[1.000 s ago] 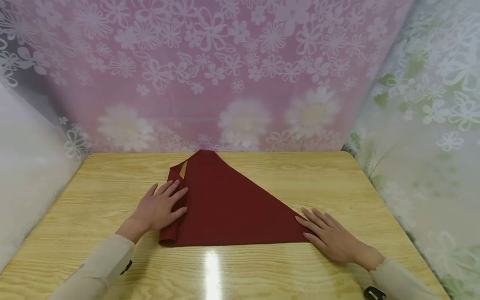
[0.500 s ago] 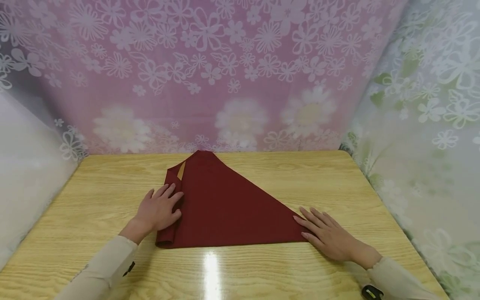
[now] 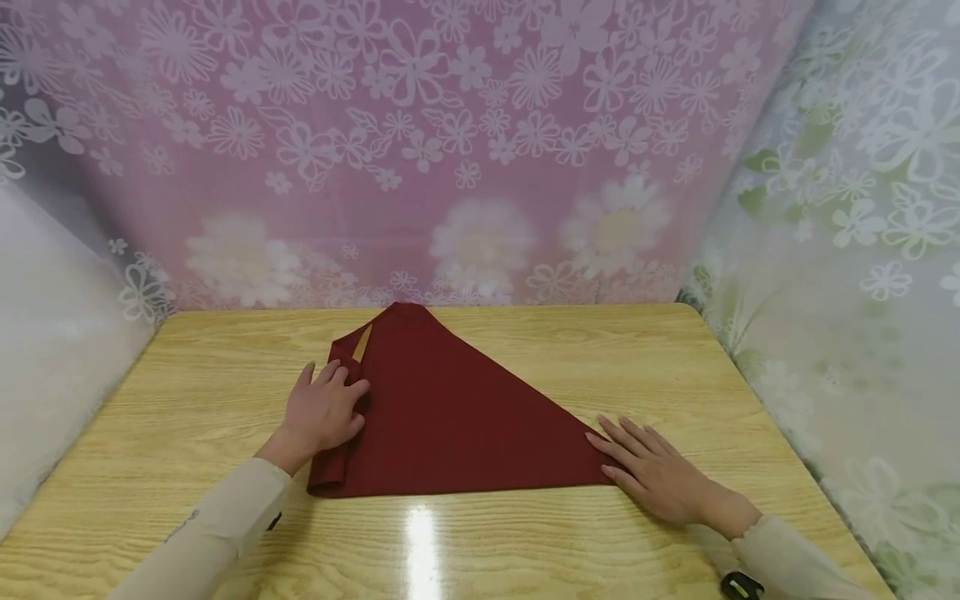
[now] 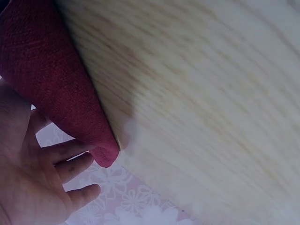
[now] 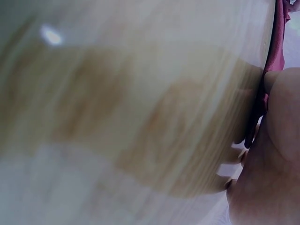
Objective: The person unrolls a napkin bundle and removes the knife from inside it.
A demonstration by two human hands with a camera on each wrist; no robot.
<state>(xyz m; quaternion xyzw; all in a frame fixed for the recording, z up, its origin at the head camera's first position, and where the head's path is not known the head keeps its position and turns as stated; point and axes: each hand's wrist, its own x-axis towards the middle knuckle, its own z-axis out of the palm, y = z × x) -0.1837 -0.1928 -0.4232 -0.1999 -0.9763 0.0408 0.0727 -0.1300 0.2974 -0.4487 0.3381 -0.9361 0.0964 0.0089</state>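
Observation:
A dark red cloth [image 3: 450, 408] lies on the wooden table, folded into a rough triangle with a blunt top toward the back. Its left side is turned over into a loose roll [image 3: 327, 473], and a thin slit near the top of that fold shows the tabletop. On this fold rests my left hand [image 3: 322, 412], fingers spread. In the left wrist view, the cloth [image 4: 51, 70] passes over the fingers of that hand, which stay loosely extended; the thumb is hidden. Flat over the cloth's right corner lies my right hand [image 3: 660, 475], its fingertips touching the fabric.
The light wooden table [image 3: 615, 350] has rounded back corners. A pink flowered curtain [image 3: 360, 192] hangs along its back edge, and a pale flowered one [image 3: 847, 333] is on the right. A white sheet [image 3: 67, 333] borders the left side.
Relative to the cloth, my left hand has shifted slightly to the right along the fold. My right hand stays on its corner. The whole head view has drifted a little.

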